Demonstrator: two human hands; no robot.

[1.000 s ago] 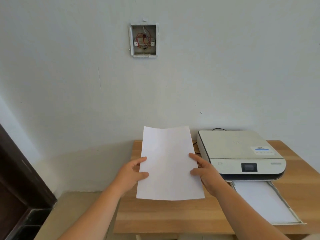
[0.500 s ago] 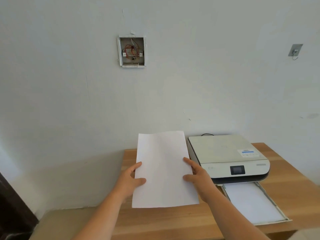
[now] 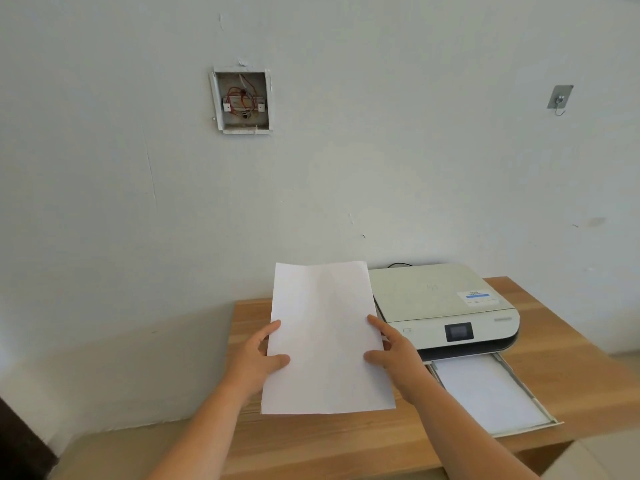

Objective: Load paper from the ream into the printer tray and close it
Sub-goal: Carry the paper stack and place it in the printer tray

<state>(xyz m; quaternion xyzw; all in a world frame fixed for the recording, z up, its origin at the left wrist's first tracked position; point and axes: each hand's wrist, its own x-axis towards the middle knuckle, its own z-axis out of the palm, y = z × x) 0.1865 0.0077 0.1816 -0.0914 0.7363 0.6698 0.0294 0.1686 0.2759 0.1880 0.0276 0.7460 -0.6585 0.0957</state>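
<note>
I hold white paper (image 3: 325, 337) tilted up above the wooden table (image 3: 571, 344), left of the printer. My left hand (image 3: 258, 358) grips its left edge and my right hand (image 3: 394, 351) grips its right edge, thumbs on the front face. Whether it is one sheet or a thin stack I cannot tell. The white printer (image 3: 440, 303) sits on the table at the right with a small dark screen on its front. Its paper tray (image 3: 540, 408) is pulled out toward me with white paper lying in it. No ream is in view.
A white wall stands right behind the table, with an open electrical box (image 3: 242, 100) showing wires and a metal hook (image 3: 559, 98). A black cable (image 3: 400, 265) runs behind the printer. A dark door frame (image 3: 17, 441) is at the lower left.
The view has swung up and to the right, so the printer and paper sit lower and more to the left in frame. Both hands keep the same hold on the paper.
</note>
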